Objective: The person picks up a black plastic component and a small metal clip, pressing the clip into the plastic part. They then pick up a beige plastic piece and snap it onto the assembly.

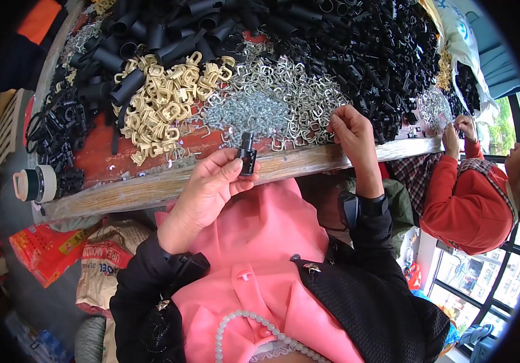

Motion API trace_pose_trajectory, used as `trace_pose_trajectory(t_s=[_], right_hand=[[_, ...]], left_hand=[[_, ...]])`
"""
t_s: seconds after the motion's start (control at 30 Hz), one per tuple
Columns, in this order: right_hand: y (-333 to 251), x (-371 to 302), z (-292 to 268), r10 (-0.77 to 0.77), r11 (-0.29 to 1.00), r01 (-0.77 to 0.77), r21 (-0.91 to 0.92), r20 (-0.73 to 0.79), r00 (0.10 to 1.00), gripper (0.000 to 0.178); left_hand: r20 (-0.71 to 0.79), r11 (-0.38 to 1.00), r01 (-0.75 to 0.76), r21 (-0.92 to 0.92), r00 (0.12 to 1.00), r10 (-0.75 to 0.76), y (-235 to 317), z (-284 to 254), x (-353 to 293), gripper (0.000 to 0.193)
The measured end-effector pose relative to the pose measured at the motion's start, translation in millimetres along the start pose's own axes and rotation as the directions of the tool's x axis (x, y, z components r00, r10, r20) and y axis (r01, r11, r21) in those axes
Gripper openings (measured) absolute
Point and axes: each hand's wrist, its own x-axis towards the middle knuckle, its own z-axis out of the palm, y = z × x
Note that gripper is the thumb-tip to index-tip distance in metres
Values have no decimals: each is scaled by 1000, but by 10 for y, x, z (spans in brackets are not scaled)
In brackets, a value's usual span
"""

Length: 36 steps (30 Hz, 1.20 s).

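My left hand (211, 184) is closed on a small black plastic fitting (248, 158), held upright above the table's wooden front edge. To its right, my right hand (350, 128) reaches over the rim of a heap of silver U-shaped metal clips (308, 100). Its fingers are pinched together at that heap; whatever is between them is hidden or too small to name. Just beyond the left hand lies a pile of small shiny screws (248, 115). Cream-coloured plastic clips (163, 103) are heaped to the left of the screws.
Black plastic tubes (181, 30) and a large mound of black parts (369, 48) cover the far side. A cream and dark green lidded cup (36, 184) stands at the left corner. At the right, a person in red sleeves (468, 199) works at the same table. Sacks (105, 263) stand below left.
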Motion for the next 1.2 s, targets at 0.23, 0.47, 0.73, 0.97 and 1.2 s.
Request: trace_pose_trajectory(t_s=[0.23,0.47,0.73,0.97,1.2], right_hand=[[-144,-111,116,2,866,-119,486,234,972,11],[-291,-265,423,-36,742,-216,634,360,932,11],[-440,-412,699,-244,862,77,501,277,929,9],[-501,-431,704,-508,859,481,176,168,845,7],[-596,-469,738,-608,790,613,11,148,780,8]], left_hand=[[-13,1000,-17,-21,1000,16,-6,4,-14,21],[-24,999,31,-31,999,-32,-23,13,-16,25],[-24,997,60,-44,998,-61,-32,12,-47,25],[3,997,76,-34,997,-76,-25,16,-52,28],[13,996,83,-9,996,-83,-46,20,-30,29]])
